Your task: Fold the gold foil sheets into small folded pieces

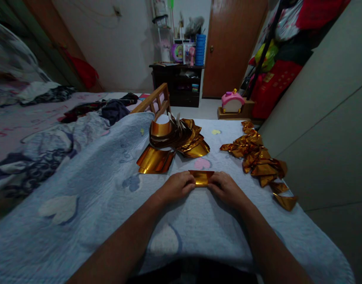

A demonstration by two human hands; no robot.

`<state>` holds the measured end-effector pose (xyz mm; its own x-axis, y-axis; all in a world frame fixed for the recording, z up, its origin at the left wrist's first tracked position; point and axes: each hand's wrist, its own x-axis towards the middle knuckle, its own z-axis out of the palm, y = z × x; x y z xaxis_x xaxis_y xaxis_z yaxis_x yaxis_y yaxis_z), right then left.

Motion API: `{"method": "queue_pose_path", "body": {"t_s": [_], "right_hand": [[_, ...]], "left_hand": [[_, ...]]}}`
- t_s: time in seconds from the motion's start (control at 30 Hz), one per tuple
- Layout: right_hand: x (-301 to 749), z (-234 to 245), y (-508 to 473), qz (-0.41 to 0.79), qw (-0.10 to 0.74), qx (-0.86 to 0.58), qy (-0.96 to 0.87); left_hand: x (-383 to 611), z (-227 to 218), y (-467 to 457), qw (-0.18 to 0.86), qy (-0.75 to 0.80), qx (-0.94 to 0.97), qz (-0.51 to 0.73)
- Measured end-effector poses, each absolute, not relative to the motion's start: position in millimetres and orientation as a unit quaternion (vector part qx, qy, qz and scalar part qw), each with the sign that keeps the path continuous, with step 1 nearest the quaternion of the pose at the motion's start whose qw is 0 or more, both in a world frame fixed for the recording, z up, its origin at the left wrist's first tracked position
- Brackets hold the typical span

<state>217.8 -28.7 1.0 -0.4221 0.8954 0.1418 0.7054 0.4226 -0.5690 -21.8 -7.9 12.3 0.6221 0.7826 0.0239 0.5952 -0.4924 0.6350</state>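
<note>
Foil strip sat over the heart-patterned blanket, its ends pinched in our curled left hand and right hand. We faced fanned gold sheets, with crumpled foil pieces to the right.

The light is dim and cool-toned, palest on the quilt just around the stack of gold sheets, whose surfaces throw back bright streaks, and darkening toward the corners well away from it. Soft shadows lie beside the forearms, nearer the camera than the stack; far to its left the clothes blur, and far to its right the pale panel leans with wide-angle stretch
</note>
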Motion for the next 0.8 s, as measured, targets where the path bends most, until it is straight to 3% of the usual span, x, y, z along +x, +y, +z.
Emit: {"method": "queue_pose_path", "body": {"t_s": [0.8], "right_hand": [[204.7,12.3,-31.2,0.143,0.104,-0.599,-0.781]], "left_hand": [[-18.8,18.9,-9.0,0.205,0.467,0.854,0.105]]}}
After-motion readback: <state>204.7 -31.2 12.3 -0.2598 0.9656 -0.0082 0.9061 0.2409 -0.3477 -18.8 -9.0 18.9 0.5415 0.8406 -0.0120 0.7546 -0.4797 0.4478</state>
